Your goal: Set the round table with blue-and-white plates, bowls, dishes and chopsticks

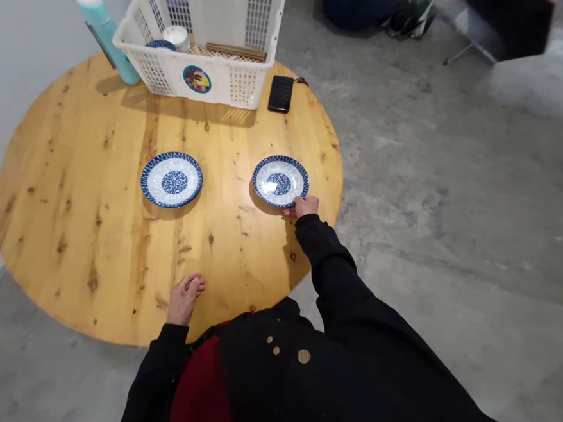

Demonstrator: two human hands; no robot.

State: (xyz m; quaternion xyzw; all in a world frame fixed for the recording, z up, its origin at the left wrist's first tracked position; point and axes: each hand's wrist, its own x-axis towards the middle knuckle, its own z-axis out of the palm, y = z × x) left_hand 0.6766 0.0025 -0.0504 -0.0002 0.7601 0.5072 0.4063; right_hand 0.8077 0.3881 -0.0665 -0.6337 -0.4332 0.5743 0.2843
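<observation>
My right hand (305, 206) pinches the near right rim of a blue-and-white plate (280, 181), thumb on top and fingers below the edge. That plate is at the right side of the round wooden table, slightly tilted. A matching plate (172, 179) rests on the table to its left, with no hand touching it. Near the front edge, my left hand (186, 296) hovers with its fingers curled together and nothing visible in them.
At the back of the wooden table (83, 210) stands a white plastic basket (213, 81) holding white bowls (177, 36), a blue-rimmed dish and chopsticks (237, 52). A light-blue bottle (108, 35) stands left of it, a black phone (280, 94) lies right of it.
</observation>
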